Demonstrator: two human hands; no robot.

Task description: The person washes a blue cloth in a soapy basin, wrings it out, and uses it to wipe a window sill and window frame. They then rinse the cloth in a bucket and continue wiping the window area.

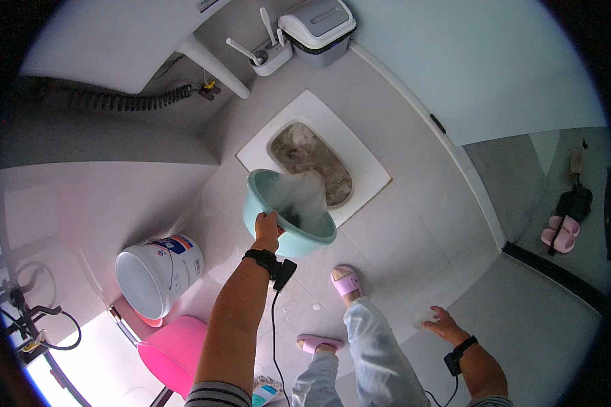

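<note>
My left hand (269,229) grips the near rim of a light green plastic basin (254,203), which is tilted towards a squat toilet (356,152). Foamy grey water slides over the basin's far side into the toilet pan, where dirty, sudsy water stands. Something dark shows under the foam inside the basin. Off to the right, my right hand (440,324) is away from the basin, with its fingers apart and a whitish, blurred patch, perhaps foam, at the fingertips; whether it holds anything is unclear.
A white plastic bucket (142,285) lies on its side at left, near a pink tub (175,351). Toilet brushes in a holder (275,58) and a lidded bin (318,30) stand at the far wall. Pink slippers (560,234) lie at far right. Wet patches mark the tiles.
</note>
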